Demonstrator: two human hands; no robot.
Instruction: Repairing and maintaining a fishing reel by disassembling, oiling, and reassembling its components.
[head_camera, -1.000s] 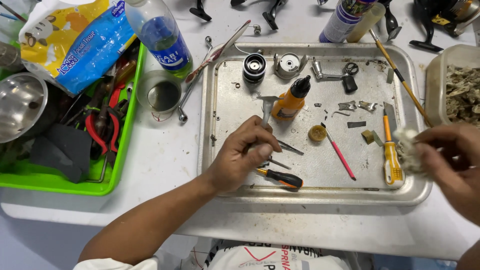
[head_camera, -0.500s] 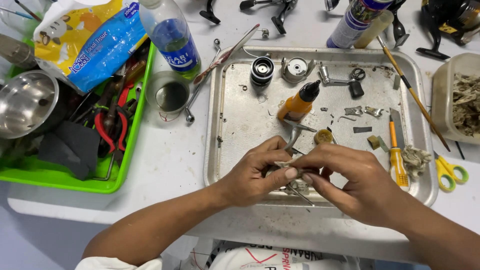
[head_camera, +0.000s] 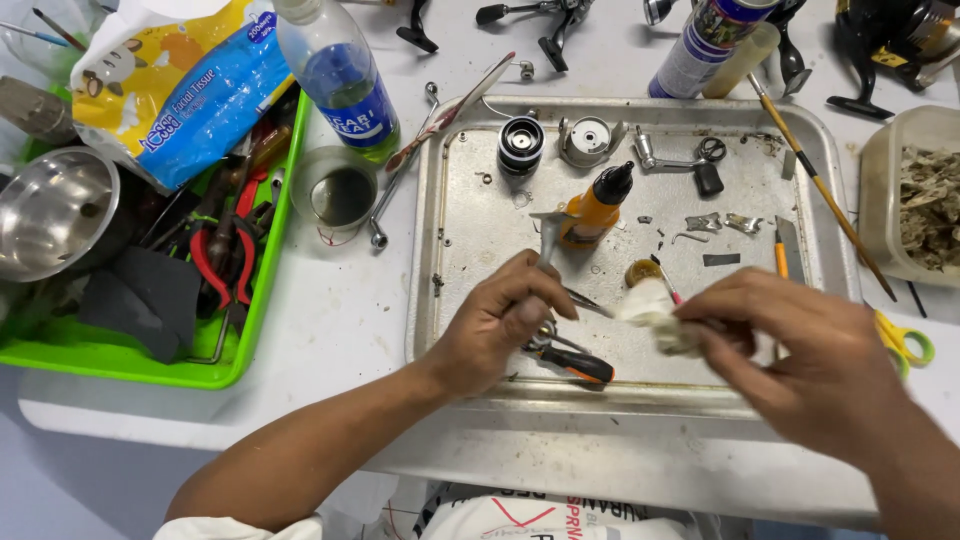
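My left hand (head_camera: 505, 320) is closed on a thin metal rod (head_camera: 588, 303) over the front of a steel tray (head_camera: 432, 210). The rod's tip points right into a wad of white tissue (head_camera: 650, 305), which my right hand (head_camera: 800, 350) pinches. Under my left hand lies a screwdriver with an orange and black handle (head_camera: 578, 364). Just behind the hands stand an orange bottle with a black cap (head_camera: 595, 210) and a small yellow cap (head_camera: 642, 270). A black spool (head_camera: 520, 146), a round metal part (head_camera: 588, 140) and a crank handle (head_camera: 690, 165) lie along the tray's far side.
A green bin (head_camera: 262, 300) at the left holds pliers, a steel bowl (head_camera: 50, 210) and a tissue packet (head_camera: 170, 90). A water bottle (head_camera: 340, 75) and a glass cup (head_camera: 340, 195) stand beside it. At the right are a long brush (head_camera: 812, 178), scissors (head_camera: 905, 342) and a tub of used tissue (head_camera: 925, 200).
My right hand came in from the right with the tissue, met my left hand over the rod, and has now drawn back a little to the right.
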